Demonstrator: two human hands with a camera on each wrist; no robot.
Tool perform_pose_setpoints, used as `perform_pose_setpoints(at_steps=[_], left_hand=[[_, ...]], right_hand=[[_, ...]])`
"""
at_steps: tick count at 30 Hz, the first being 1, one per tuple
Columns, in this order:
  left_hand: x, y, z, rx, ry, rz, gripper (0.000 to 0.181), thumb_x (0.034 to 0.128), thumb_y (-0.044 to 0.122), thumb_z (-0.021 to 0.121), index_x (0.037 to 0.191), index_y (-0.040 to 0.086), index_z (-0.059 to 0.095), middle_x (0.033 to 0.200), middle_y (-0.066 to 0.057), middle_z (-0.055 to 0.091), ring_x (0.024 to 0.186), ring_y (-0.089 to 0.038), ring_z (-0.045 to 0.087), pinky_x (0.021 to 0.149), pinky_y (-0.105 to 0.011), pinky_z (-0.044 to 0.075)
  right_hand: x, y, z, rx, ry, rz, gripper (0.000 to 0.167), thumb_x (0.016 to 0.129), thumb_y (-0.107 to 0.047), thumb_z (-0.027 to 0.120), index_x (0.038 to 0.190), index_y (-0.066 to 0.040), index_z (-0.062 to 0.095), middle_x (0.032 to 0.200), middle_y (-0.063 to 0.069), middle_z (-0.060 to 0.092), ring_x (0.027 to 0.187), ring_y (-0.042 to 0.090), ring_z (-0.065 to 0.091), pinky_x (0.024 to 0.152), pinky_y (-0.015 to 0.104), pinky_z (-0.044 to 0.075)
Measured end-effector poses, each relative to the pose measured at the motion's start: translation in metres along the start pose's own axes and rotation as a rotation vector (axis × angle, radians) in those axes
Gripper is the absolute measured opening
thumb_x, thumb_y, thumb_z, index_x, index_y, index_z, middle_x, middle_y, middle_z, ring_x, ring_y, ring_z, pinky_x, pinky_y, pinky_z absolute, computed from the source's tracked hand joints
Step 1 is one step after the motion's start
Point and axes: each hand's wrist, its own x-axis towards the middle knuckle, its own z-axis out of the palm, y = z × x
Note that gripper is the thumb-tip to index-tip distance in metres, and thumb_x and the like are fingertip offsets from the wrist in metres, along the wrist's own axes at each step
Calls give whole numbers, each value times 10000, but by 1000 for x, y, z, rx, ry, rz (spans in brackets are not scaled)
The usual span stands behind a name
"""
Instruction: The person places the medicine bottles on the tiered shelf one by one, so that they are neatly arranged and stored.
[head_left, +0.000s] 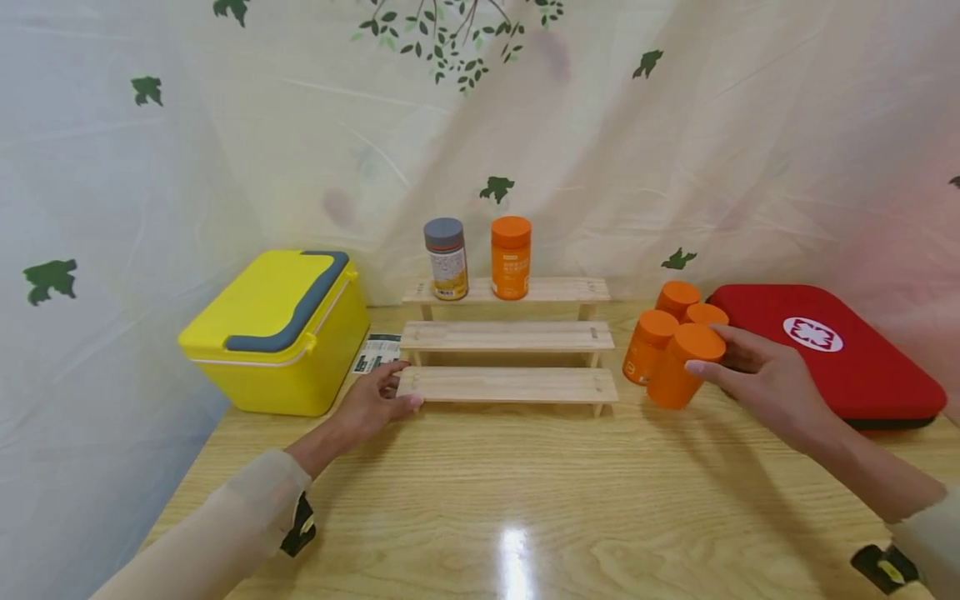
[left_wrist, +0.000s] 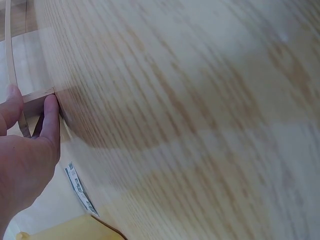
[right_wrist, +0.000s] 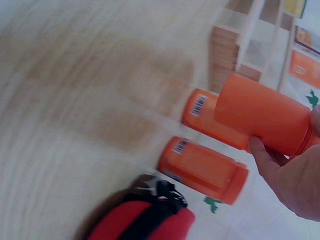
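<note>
My left hand [head_left: 369, 406] grips the left end of the lowest step of a three-tier wooden rack [head_left: 507, 384]. In the left wrist view its thumb and fingers [left_wrist: 50, 120] lie on either side of that end. An orange pill bottle [head_left: 677, 371] is held by my right hand [head_left: 772, 379], thumb and fingers around it near the cap. The right wrist view shows the same bottle [right_wrist: 265, 114] in front of other orange bottles [right_wrist: 202, 170]. On the top tier stand a grey-capped bottle [head_left: 447, 262] and another orange bottle [head_left: 512, 262].
A yellow box [head_left: 255, 308] with a grey-blue handle stands left of the rack, with a printed paper [head_left: 377, 352] between them. To the right, a red case [head_left: 862, 358] with a white emblem lies behind my right hand. A patterned cloth [head_left: 360, 150] hangs at the back.
</note>
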Motion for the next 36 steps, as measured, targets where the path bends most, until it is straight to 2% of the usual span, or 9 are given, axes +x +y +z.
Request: perform_pose_setpoints(at_steps=[4, 10, 14, 17, 19, 22, 28, 36], left_hand=[[0, 0, 0, -3, -3, -2, 632, 883, 186, 701, 1437, 81, 415, 1221, -183, 590, 1005, -266, 555, 822, -332, 481], [0, 0, 0, -8, -6, 9, 633, 883, 186, 702, 1436, 76, 415, 1207, -178, 594, 988, -259, 551, 794, -308, 471], [-1, 1, -1, 6, -4, 13, 633, 886, 191, 699, 1437, 76, 411, 1210, -180, 592, 990, -261, 550, 802, -313, 471], [-1, 1, -1, 6, -8, 12, 632, 887, 194, 697, 1438, 75, 409, 1220, -186, 589, 1000, -264, 556, 815, -319, 478], [-2, 1, -2, 3, -12, 11, 635, 889, 199, 695, 1439, 69, 406, 1226, -191, 587, 1003, -263, 561, 817, -320, 484], [-2, 2, -3, -7, -15, 8, 639, 887, 200, 697, 1440, 68, 404, 1230, -193, 586, 1000, -261, 564, 809, -314, 488], [-1, 3, -4, 1, -14, -10, 642, 887, 208, 695, 1443, 79, 401, 1228, -183, 583, 999, -259, 553, 808, -312, 483], [0, 2, -1, 13, -6, -16, 634, 885, 190, 701, 1439, 86, 410, 1218, -178, 594, 1003, -263, 558, 818, -324, 483]], right_hand=[[3, -8, -7, 8, 7, -4, 670, 911, -273, 677, 1467, -45, 380, 1330, 269, 524, 921, -193, 523, 724, 83, 463], [13, -26, -17, -6, 15, 5, 610, 901, -343, 675, 1437, -149, 458, 1279, 64, 583, 930, -127, 578, 746, 92, 465], [26, -42, -24, 5, 27, 14, 628, 891, -390, 673, 1442, -177, 459, 1308, 91, 580, 949, -96, 580, 755, 81, 454], [41, -55, -27, 50, 30, 22, 635, 890, -401, 670, 1451, -203, 448, 1307, 17, 589, 982, -57, 571, 769, 71, 442], [51, -64, -26, 122, 28, 15, 618, 893, -372, 673, 1445, -195, 456, 1274, -37, 604, 998, -4, 586, 779, 97, 461], [66, -77, -24, 186, 28, 6, 609, 887, -360, 682, 1434, -195, 470, 1203, -93, 627, 967, 29, 629, 774, 129, 480], [98, -99, -12, 181, 20, -54, 585, 869, -378, 698, 1402, -217, 517, 1197, -13, 649, 942, 90, 657, 764, 164, 495], [133, -110, 15, 298, -35, -160, 485, 865, -256, 725, 1301, -86, 600, 1108, 24, 664, 968, 188, 624, 800, 243, 526]])
